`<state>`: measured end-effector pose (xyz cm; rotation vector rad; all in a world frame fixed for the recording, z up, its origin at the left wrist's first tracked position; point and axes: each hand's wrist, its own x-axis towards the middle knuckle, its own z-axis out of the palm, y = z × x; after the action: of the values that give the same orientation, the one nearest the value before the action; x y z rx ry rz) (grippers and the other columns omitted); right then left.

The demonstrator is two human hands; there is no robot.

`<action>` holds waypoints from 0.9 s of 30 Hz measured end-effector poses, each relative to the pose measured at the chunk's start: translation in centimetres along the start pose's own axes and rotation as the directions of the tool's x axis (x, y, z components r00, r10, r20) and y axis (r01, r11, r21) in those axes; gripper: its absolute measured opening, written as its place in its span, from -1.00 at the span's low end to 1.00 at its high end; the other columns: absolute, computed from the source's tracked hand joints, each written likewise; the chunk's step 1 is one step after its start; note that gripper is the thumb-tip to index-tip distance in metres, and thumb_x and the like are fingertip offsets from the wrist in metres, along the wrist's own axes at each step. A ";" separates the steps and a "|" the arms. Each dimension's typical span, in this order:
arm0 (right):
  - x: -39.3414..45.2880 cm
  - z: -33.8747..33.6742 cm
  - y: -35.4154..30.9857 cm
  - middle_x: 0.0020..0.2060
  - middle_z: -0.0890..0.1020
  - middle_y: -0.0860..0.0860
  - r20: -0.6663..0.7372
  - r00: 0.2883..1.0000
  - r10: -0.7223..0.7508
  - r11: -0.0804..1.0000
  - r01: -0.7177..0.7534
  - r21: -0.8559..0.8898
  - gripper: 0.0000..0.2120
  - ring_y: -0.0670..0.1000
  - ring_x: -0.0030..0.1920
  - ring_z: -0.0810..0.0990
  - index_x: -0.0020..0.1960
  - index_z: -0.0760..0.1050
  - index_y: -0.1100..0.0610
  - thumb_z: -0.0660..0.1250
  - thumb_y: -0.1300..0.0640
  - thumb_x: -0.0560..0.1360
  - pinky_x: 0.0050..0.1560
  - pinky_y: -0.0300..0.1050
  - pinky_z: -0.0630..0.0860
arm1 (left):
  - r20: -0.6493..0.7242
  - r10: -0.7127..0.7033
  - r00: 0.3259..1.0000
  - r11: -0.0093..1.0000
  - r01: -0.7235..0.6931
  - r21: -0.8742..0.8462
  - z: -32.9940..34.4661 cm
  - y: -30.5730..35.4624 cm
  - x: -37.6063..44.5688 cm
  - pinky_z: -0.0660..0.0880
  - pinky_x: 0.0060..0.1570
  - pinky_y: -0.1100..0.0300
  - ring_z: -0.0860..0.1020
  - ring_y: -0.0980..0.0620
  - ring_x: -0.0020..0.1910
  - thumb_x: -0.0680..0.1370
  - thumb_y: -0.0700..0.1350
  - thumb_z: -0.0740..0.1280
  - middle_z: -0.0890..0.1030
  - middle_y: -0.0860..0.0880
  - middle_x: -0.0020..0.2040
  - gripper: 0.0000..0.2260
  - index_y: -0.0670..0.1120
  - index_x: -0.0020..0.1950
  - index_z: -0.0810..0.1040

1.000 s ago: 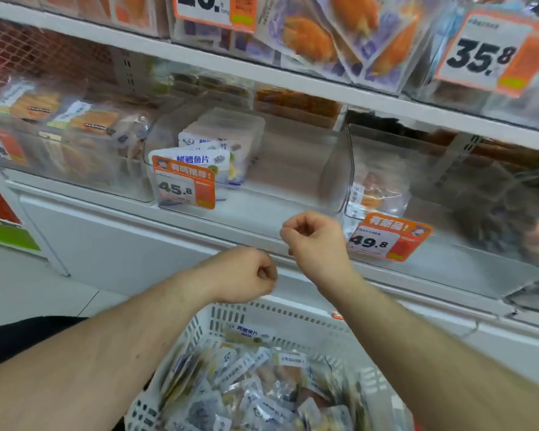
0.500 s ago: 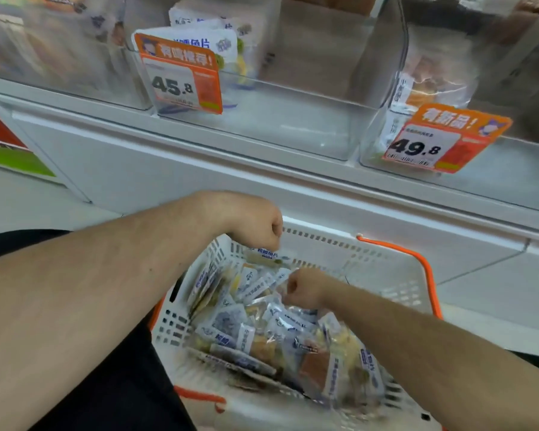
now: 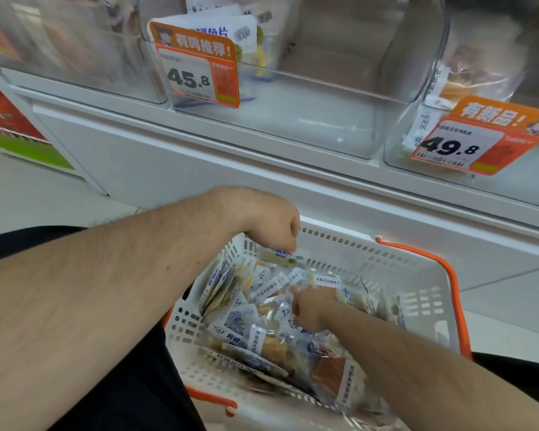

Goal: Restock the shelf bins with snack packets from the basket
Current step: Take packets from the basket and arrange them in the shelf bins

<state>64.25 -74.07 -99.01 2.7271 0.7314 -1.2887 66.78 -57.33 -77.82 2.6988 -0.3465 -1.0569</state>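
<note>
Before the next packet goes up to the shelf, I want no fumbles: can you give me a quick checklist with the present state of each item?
1. Right hand down among the snack packets: ok.
2. Firm grip on one packet: cannot tell, the fingers are hidden.
3. Left hand out of the way at the far rim of the basket: ok.
4. Room in the clear bin behind the 45.8 price tag: ok, mostly bare.
5. Packet matches that bin's stock: cannot tell.
</note>
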 end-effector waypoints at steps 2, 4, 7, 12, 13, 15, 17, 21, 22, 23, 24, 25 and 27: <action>-0.7 -1.8 0.1 -0.17 0.52 0.05 -0.002 0.999 -0.038 0.999 0.038 0.035 -0.79 0.12 -0.07 0.53 -0.23 0.41 0.06 0.21 0.21 0.58 -0.10 -0.08 0.45 | -0.020 -0.008 1.000 1.000 0.008 -0.019 -0.4 -0.3 -0.1 0.46 0.00 0.19 0.53 0.12 0.01 0.61 0.06 0.27 0.55 0.10 0.23 -0.68 0.03 0.35 0.49; -2.0 -4.7 0.3 -0.25 0.46 -0.01 -0.062 0.994 -0.085 0.992 0.090 0.085 -0.71 0.08 -0.11 0.48 -0.28 0.29 -0.01 0.16 0.20 0.61 -0.11 -0.10 0.38 | -0.054 -0.013 0.998 0.999 0.010 -0.052 -1.0 -0.6 -0.4 0.44 -0.04 0.21 0.51 0.13 -0.01 0.61 0.06 0.28 0.54 0.08 0.24 -0.66 0.02 0.36 0.48; -4.6 -10.1 0.3 -0.09 0.56 0.06 -0.201 0.968 -0.153 0.978 0.177 0.107 -0.84 0.08 -0.06 0.50 -0.11 0.43 0.03 0.16 0.16 0.63 -0.04 -0.06 0.43 | -0.127 -0.026 0.992 0.994 0.012 -0.104 -2.0 -1.2 -0.9 0.52 0.12 0.09 0.56 0.07 0.06 0.60 0.05 0.30 0.57 0.06 0.21 -0.65 -0.01 0.36 0.50; -9.0 -18.2 0.1 -0.32 0.43 -0.04 -0.471 0.864 -0.179 0.954 0.269 0.131 -0.76 0.09 -0.20 0.44 -0.21 0.28 0.03 0.21 0.14 0.62 -0.13 -0.01 0.38 | -0.323 -0.093 0.942 0.964 0.004 -0.266 -3.7 -2.2 -1.6 0.45 0.24 0.16 0.54 0.04 0.22 0.50 0.11 0.43 0.55 0.03 0.26 -0.49 -0.04 0.40 0.46; -9.9 -19.3 -0.1 -0.34 0.42 -0.05 -0.515 0.838 -0.181 0.951 0.282 0.125 -0.73 0.08 -0.21 0.44 -0.24 0.26 0.03 0.22 0.13 0.62 -0.14 -0.01 0.38 | -0.350 -0.098 0.932 0.948 -0.020 -0.318 -3.9 -2.3 -1.7 0.47 0.21 0.17 0.56 0.05 0.19 0.48 0.12 0.46 0.57 0.03 0.24 -0.49 -0.03 0.37 0.47; -11.4 -21.0 -0.6 -0.34 0.44 -0.07 -0.578 0.793 -0.193 0.931 0.333 0.146 -0.71 0.04 -0.22 0.44 -0.25 0.26 -0.01 0.23 0.13 0.62 -0.15 -0.04 0.36 | -0.356 -0.097 0.929 0.885 -0.083 -0.457 -4.0 -2.4 -1.8 0.54 0.04 0.20 0.64 0.04 0.05 0.46 0.08 0.49 0.64 0.04 0.11 -0.58 -0.03 0.25 0.53; -12.6 -22.0 -1.2 -0.33 0.45 -0.07 -0.609 0.766 -0.204 0.902 0.390 0.188 -0.73 -0.01 -0.24 0.43 -0.23 0.30 -0.02 0.24 0.15 0.62 -0.16 -0.08 0.35 | -0.338 -0.046 0.940 0.800 -0.168 -0.577 -4.0 -2.2 -1.9 0.58 -0.14 0.17 0.68 -0.03 -0.08 0.46 -0.02 0.52 0.71 -0.03 -0.07 -0.73 -0.06 0.08 0.59; -14.4 -23.5 -2.7 -0.34 0.48 -0.10 -0.617 0.758 -0.211 0.865 0.439 0.243 -0.78 -0.11 -0.31 0.43 -0.20 0.39 -0.02 0.26 0.15 0.62 -0.20 -0.12 0.42 | -0.392 0.007 0.920 0.698 -0.285 -0.657 -4.4 -2.1 -2.7 0.60 -0.24 0.12 0.66 0.04 -0.27 0.45 -0.22 0.52 0.72 -0.06 -0.18 -0.89 -0.05 -0.10 0.64; -14.6 -23.8 -3.0 -0.35 0.49 -0.10 -0.631 0.750 -0.200 0.856 0.447 0.260 -0.79 -0.13 -0.34 0.43 -0.19 0.41 -0.01 0.28 0.15 0.61 -0.22 -0.15 0.42 | -0.406 -0.003 0.914 0.683 -0.295 -0.669 -4.7 -2.3 -3.0 0.57 -0.29 0.18 0.65 0.07 -0.30 0.45 -0.25 0.51 0.72 -0.05 -0.21 -0.89 -0.07 -0.11 0.65; -14.8 -24.0 -3.2 -0.35 0.51 -0.09 -0.655 0.735 -0.178 0.842 0.458 0.286 -0.82 -0.14 -0.35 0.45 -0.18 0.44 0.01 0.31 0.14 0.60 -0.22 -0.17 0.44 | -0.428 -0.021 0.903 0.668 -0.306 -0.678 -4.9 -2.5 -3.2 0.55 -0.31 0.22 0.66 0.08 -0.30 0.44 -0.27 0.51 0.72 -0.05 -0.21 -0.89 -0.10 -0.10 0.66; -14.9 -24.3 -3.3 -0.34 0.55 -0.07 -0.690 0.710 -0.140 0.823 0.471 0.318 -0.84 -0.12 -0.34 0.48 -0.18 0.47 0.03 0.35 0.13 0.57 -0.20 -0.14 0.48 | -0.462 -0.048 0.885 0.648 -0.325 -0.689 -5.3 -2.8 -3.5 0.56 -0.30 0.21 0.67 0.06 -0.27 0.44 -0.28 0.51 0.72 -0.06 -0.19 -0.88 -0.13 -0.07 0.67; -14.9 -24.4 -3.2 -0.32 0.58 -0.03 -0.733 0.675 -0.080 0.805 0.478 0.352 -0.87 -0.08 -0.32 0.52 -0.17 0.50 0.05 0.40 0.12 0.54 -0.18 -0.08 0.51 | -0.505 -0.081 0.859 0.620 -0.354 -0.701 -5.6 -3.1 -3.9 0.57 -0.28 0.20 0.67 0.04 -0.24 0.44 -0.29 0.51 0.73 -0.07 -0.17 -0.88 -0.14 -0.06 0.67; -14.8 -24.5 -2.8 -0.29 0.60 -0.02 -0.803 0.591 0.074 0.773 0.475 0.421 -0.85 -0.06 -0.32 0.52 -0.17 0.54 0.08 0.46 0.05 0.48 -0.21 -0.08 0.50 | -0.592 -0.150 0.792 0.526 -0.444 -0.726 -6.2 -3.7 -4.6 0.55 -0.28 0.24 0.66 0.06 -0.24 0.46 -0.32 0.48 0.73 -0.05 -0.18 -0.87 -0.11 -0.07 0.67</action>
<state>72.62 -71.84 -71.54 3.9117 0.7874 -0.1759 68.30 -51.71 -71.57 1.8505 0.0642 -0.1287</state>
